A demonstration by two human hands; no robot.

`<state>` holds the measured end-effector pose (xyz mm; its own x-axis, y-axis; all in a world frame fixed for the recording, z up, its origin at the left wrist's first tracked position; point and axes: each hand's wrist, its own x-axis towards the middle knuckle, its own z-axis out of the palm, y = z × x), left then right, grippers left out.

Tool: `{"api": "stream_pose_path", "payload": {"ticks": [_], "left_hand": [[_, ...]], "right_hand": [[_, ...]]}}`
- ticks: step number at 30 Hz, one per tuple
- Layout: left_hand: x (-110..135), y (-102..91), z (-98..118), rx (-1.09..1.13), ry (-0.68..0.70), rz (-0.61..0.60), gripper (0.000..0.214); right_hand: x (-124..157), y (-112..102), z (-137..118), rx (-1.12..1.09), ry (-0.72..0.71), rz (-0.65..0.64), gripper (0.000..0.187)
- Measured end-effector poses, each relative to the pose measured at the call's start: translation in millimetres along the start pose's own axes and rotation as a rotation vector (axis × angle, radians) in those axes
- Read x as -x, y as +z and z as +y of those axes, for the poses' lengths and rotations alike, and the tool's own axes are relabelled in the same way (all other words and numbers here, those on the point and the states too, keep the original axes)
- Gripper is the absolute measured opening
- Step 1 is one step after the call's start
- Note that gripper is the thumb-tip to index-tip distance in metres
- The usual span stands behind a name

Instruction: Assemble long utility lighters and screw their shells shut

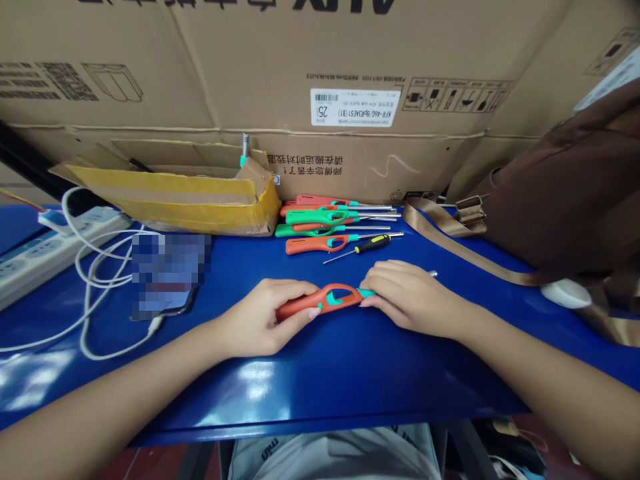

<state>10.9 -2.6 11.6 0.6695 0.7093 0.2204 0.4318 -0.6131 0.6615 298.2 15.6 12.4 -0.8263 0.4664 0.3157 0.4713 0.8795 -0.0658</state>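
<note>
Between my two hands, a long-nosed gas lighter [326, 300] with an orange body and teal trigger lies sideways above the blue tabletop. My left hand [273, 313] is closed around the handle end, its thumb along the near side. My right hand [405, 293] grips the teal collar and the barrel, most of which the fingers hide; the metal tip shows past the knuckles. Behind them several orange and green lighters [320, 217] lie in a pile, barrels pointing right. A screwdriver [373, 245] with a black and yellow handle rests just in front of that pile.
A cardboard box [200, 200] with yellow tape stands behind left, a lighter barrel sticking out. At left are a power strip [65, 247], white cable and a blurred phone [173, 280]. A brown bag [560, 173] with a strap is at right. Large cartons [250, 73] wall the back.
</note>
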Motion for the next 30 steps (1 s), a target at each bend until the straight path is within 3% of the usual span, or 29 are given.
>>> {"api": "stream_pose_path", "payload": {"ticks": [4, 7, 10, 14, 16, 18, 23, 27, 30], "left_hand": [[-3, 2.0, 5, 0.302, -0.234, -0.053, 0.032], [-3, 4.0, 5, 0.405, -0.317, -0.056, 0.034], [-1, 5.8, 3, 0.283, -0.228, -0.039, 0.031], [2, 5.5, 2, -0.073, 0.056, -0.03, 0.025], [2, 4.4, 2, -0.22, 0.128, -0.071, 0.028], [0, 3.2, 2, -0.327, 0.138, -0.119, 0.029], [-2, 1.0, -3, -0.415, 0.153, -0.157, 0.028], [1, 0.1, -4, -0.445, 0.254, -0.131, 0.022], [3, 0.0, -1, -0.451, 0.3, -0.134, 0.025]], "right_hand": [[2, 0, -1, -0.056, -0.006, 0.029, 0.031], [3, 2, -1, -0.058, -0.018, 0.04, 0.031], [3, 4, 1, -0.041, -0.019, 0.009, 0.034], [2, 3, 2, -0.108, 0.013, -0.093, 0.033], [0, 1, 3, -0.158, 0.05, -0.131, 0.038], [-2, -1, 6, -0.172, 0.104, -0.107, 0.039], [0, 4, 32, -0.067, 0.295, 0.165, 0.026], [8, 14, 54, 0.043, 0.411, 0.099, 0.037], [10, 17, 61, 0.044, 0.429, 0.094, 0.028]]}}
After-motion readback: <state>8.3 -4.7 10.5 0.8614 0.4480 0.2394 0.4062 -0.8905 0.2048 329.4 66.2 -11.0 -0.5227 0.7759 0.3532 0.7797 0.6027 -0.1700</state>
